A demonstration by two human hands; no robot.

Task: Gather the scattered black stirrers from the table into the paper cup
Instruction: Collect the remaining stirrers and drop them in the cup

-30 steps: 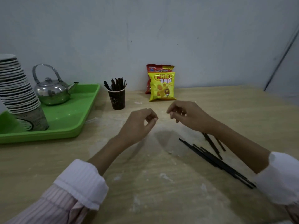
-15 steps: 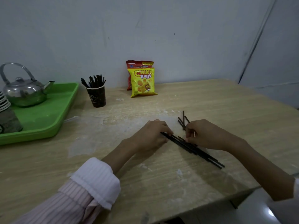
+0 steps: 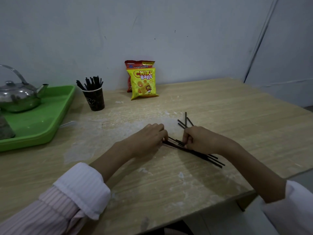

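A bundle of black stirrers [image 3: 199,152] lies diagonally on the wooden table [image 3: 237,116]. My left hand [image 3: 149,138] presses its fingertips on the bundle's left end. My right hand [image 3: 201,139] pinches the stirrers near their middle. A few more loose stirrers [image 3: 185,122] lie crossed just beyond my right hand. The dark paper cup [image 3: 94,99], with several stirrers standing in it, is at the back left, well apart from both hands.
A green tray [image 3: 50,116] at the left carries a metal kettle [image 3: 18,97]. Two snack bags [image 3: 144,82] lean on the wall behind. The table's front edge and right corner run close to my right forearm.
Both hands came down from mid-air onto the stirrer bundle and closed on it. The view swung right, so the tray and cup slid left.
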